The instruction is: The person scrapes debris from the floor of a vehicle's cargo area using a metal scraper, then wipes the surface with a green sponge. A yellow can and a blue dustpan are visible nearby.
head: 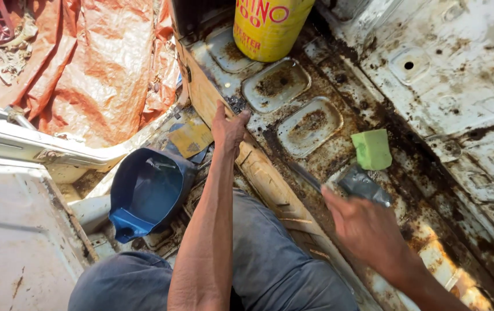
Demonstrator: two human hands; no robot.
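1. The left hand (228,128) is seen laid on the edge of a rusty sill (261,173); the fingers are held loosely together and nothing is gripped, the palm being pressed against the metal.
2. The right hand (365,227) is closed around the handle of a putty knife (362,184), whose flat grey blade is pointed away from the body, towards the panel.
3. The blade is held just above the rusty floor panel (420,115); whether the metal is touched cannot be told.
4. A green block (372,148) is seen lying on the panel just beyond the blade tip, close to it.
5. A yellow can (267,26) is stood at the far end of the panel, well apart from both hands.
6. A cut blue container (146,193) is placed left of the left forearm, beside the knee.
7. An orange tarp (91,63) is spread at the upper left.
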